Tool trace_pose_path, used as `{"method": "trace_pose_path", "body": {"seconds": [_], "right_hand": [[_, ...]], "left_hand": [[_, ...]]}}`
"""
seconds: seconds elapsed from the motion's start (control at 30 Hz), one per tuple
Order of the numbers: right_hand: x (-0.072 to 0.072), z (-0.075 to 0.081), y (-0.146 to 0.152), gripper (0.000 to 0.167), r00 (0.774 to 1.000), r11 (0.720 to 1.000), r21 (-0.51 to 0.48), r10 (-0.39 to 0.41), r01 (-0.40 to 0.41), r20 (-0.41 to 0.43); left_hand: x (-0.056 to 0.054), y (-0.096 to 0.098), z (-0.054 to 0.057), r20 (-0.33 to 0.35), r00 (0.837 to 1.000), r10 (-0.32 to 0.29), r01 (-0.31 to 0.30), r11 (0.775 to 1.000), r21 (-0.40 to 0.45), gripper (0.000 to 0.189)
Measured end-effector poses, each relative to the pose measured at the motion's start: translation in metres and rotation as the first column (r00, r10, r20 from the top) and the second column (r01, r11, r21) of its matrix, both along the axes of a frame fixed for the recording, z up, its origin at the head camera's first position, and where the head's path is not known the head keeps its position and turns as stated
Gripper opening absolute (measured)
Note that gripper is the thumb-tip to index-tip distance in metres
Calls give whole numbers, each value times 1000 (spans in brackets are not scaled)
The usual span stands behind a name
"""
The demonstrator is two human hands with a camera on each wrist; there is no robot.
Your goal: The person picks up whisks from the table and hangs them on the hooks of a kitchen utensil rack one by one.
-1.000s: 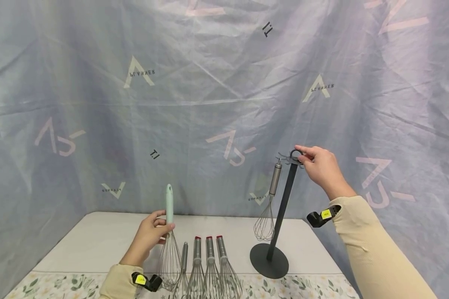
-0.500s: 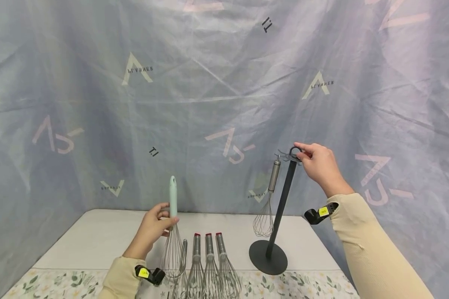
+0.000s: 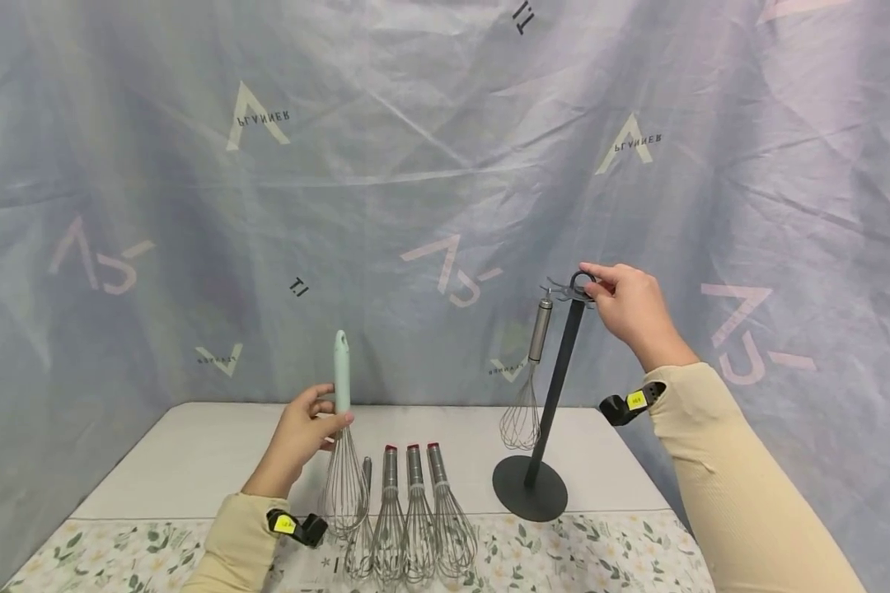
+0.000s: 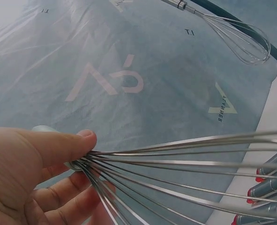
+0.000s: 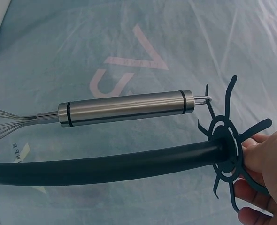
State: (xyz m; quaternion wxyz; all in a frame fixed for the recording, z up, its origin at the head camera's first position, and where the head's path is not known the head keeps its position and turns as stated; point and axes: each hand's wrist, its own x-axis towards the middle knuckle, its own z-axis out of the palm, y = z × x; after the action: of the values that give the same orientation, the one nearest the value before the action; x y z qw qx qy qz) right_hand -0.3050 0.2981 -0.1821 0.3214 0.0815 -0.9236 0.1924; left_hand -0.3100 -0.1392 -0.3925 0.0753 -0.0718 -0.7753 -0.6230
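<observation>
My left hand [image 3: 302,432] pinches a mint-handled whisk [image 3: 342,371] where the handle meets the wires, keeping it upright with the wire end down. In the left wrist view, thumb and fingers close round the base of its wires [image 4: 176,161]. At the right, my right hand [image 3: 630,306] grips the ring at the top of a dark hook stand [image 3: 556,387]. From one hook of that stand hangs a steel-handled whisk [image 3: 540,333]; the right wrist view shows its loop on the hook and its handle [image 5: 126,108] beside the post. Other hooks [image 5: 256,130] carry nothing.
Several more whisks [image 3: 418,527] lie side by side on the white table [image 3: 222,453], some with red handle ends, just right of the mint-handled one. A flower-patterned cloth [image 3: 141,552] covers the front. Behind hangs a grey-blue printed curtain [image 3: 371,198].
My left hand has moved slightly right and up with the mint-handled whisk. The right hand keeps its grip on the stand's ring. The whole head view has tilted a little downward.
</observation>
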Motion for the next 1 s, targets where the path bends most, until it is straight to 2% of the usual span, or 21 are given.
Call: {"method": "trace_pose_path", "body": {"seconds": [0.33,0.63,1.0], "right_hand": [[1,-7,-2,40,1000,999,37,-1,0,6],[9,-5,-10,39,1000,998,56,-14,15,-12],[5,-2,-22,40,1000,998,58,-26,26,7]], "left_hand": [[0,14,10,-23,1000,-16,15,999,-34,65],[-3,35,29,-51,996,-68,65,996,-58,67],[1,54,59,-98,987,-124,117,991,-71,68]]}}
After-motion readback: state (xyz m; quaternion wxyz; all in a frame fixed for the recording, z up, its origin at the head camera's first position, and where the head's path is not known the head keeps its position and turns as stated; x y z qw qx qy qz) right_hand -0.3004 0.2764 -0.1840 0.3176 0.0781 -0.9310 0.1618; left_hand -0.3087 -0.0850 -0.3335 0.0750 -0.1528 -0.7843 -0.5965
